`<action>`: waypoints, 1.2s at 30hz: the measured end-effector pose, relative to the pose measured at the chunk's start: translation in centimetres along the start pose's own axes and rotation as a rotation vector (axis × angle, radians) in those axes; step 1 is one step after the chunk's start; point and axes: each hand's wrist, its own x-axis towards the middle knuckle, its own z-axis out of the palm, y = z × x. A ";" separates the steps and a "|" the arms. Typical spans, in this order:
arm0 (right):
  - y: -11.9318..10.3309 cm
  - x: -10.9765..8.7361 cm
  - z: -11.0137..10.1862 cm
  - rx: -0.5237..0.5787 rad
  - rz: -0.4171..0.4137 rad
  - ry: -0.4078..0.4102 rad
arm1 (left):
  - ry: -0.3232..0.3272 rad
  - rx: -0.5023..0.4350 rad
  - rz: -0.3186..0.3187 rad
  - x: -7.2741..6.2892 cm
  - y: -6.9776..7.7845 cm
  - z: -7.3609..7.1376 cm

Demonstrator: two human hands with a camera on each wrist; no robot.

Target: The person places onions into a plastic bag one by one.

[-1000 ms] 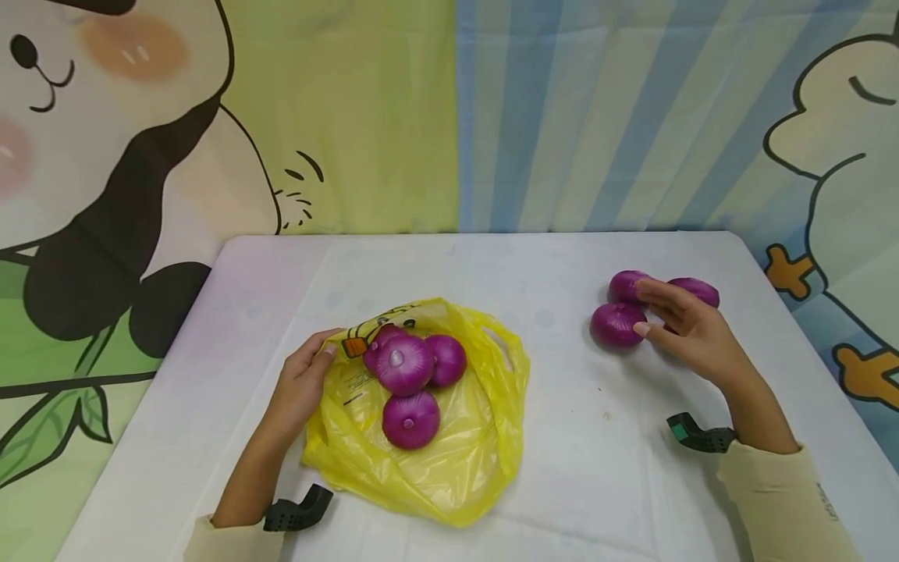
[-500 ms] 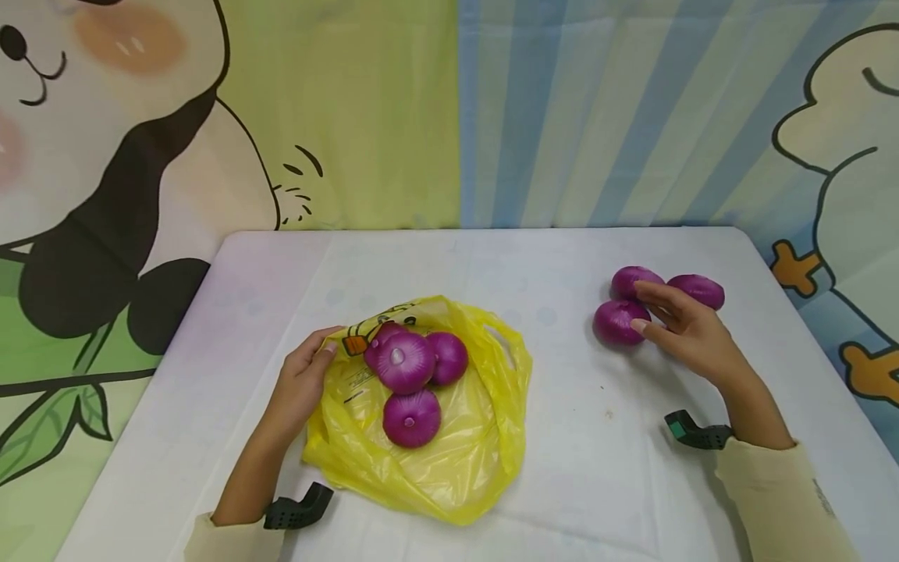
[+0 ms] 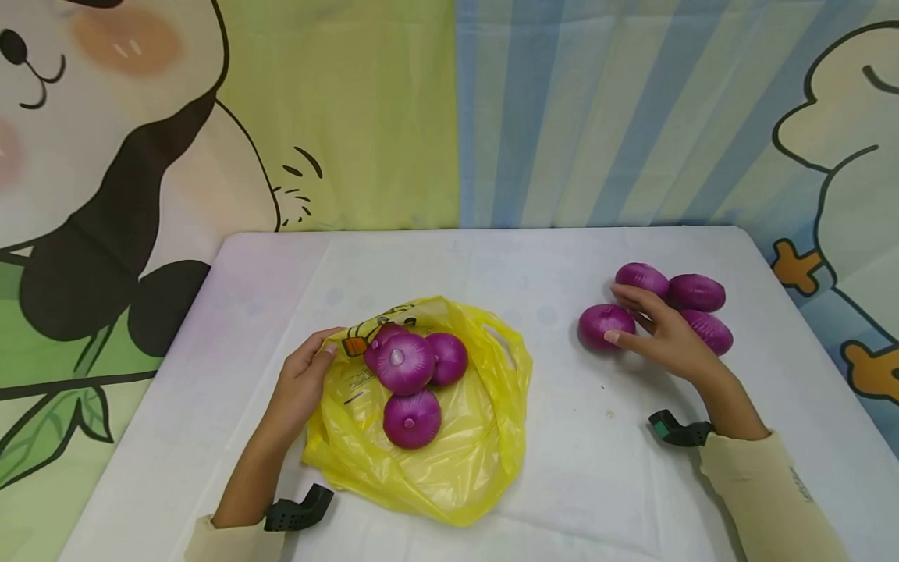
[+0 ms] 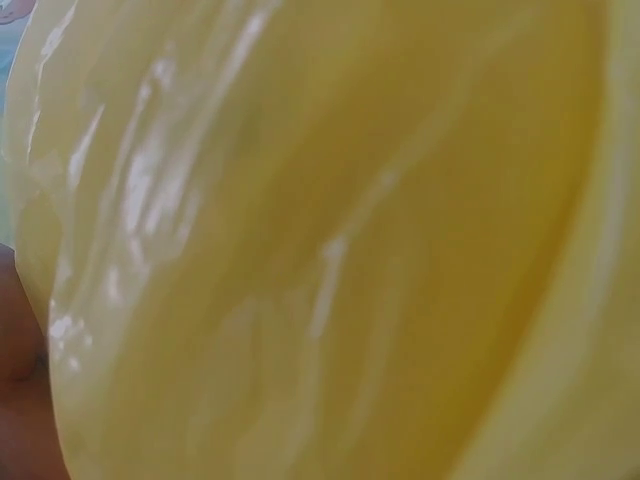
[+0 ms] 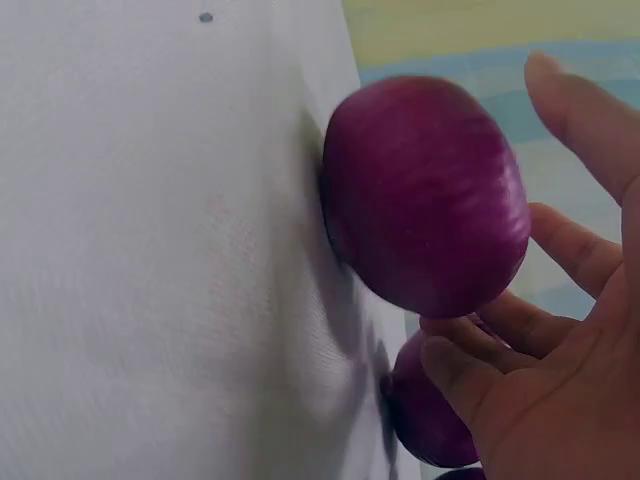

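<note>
A yellow plastic bag (image 3: 485, 460) lies spread with its mouth up, several red onions (image 3: 411, 420) resting inside. My left hand (image 3: 303, 382) pinches the bag's left rim between thumb and fingers; its crinkled film fills the left wrist view. Over to the right, my right hand (image 3: 667, 332) is at the right side of a loose red onion (image 3: 604, 326). In the right wrist view, the thumb stands off above this onion (image 5: 425, 195), while the other fingertips meet its edge. It looks set on the table, its left side uncovered.
More loose red onions lie beyond and right of my right hand: one at the far side (image 3: 641, 277), one at the far right (image 3: 697, 293), one by the wrist (image 3: 709, 332). Printed cloth walls (image 3: 393, 117) rise behind the white table (image 3: 562, 468).
My right hand has shifted left and slightly nearer, and the onion at its fingers has moved away from the others. Another onion shows beside that hand. The left hand and bag stay put.
</note>
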 end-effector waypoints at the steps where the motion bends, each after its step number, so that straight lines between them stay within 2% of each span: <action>1: 0.1 0.1 0.1 0.016 0.006 -0.005 | -0.001 -0.004 0.002 0.0 0.0 0.0; 6: 0.4 0.5 0.3 0.053 0.020 -0.040 | -0.001 -0.009 0.004 0.0 -0.1 0.0; 13: 0.4 0.2 0.4 -0.048 0.056 -0.115 | 0.000 -0.001 -0.001 0.0 0.0 0.0; 18: 0.3 0.2 0.7 -0.104 0.076 -0.093 | 0.000 -0.013 0.000 0.0 -0.1 0.1; 26: 0.0 0.3 1.1 -0.104 0.060 -0.086 | 0.002 -0.004 0.002 0.0 -0.1 0.1; 36: -1.7 0.5 1.7 -0.096 0.013 -0.081 | 0.000 0.007 -0.005 0.0 0.1 0.1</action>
